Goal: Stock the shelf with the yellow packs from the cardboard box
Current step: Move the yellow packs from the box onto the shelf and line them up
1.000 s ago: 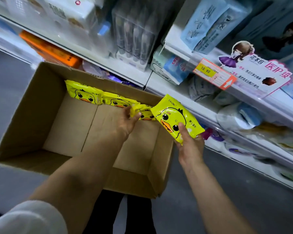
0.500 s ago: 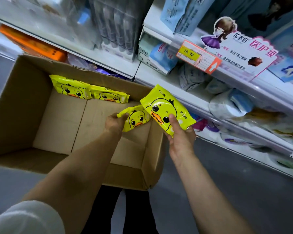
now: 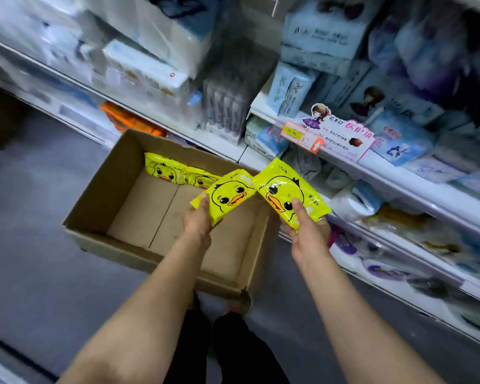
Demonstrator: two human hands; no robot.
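Yellow packs filled both hands: the left hand (image 3: 197, 221) gripped one pack (image 3: 227, 195), the right hand (image 3: 306, 231) another (image 3: 288, 194). Two packs (image 3: 178, 173) lay along the box's (image 3: 94, 206) far wall.

Price tag (image 3: 296, 133) on shelf edge: "10.90". Pink sign (image 3: 349, 137): "医护级".

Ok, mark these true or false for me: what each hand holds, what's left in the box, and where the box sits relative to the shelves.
1. Each hand holds a yellow pack. True: the left hand grips one yellow pack, the right hand another.
2. The cardboard box is empty. False: two packs lie against its far wall.
3. The box sits on a shelf. False: it sits on the floor beside the shelves.
4. An orange price tag hangs on a shelf edge. True.
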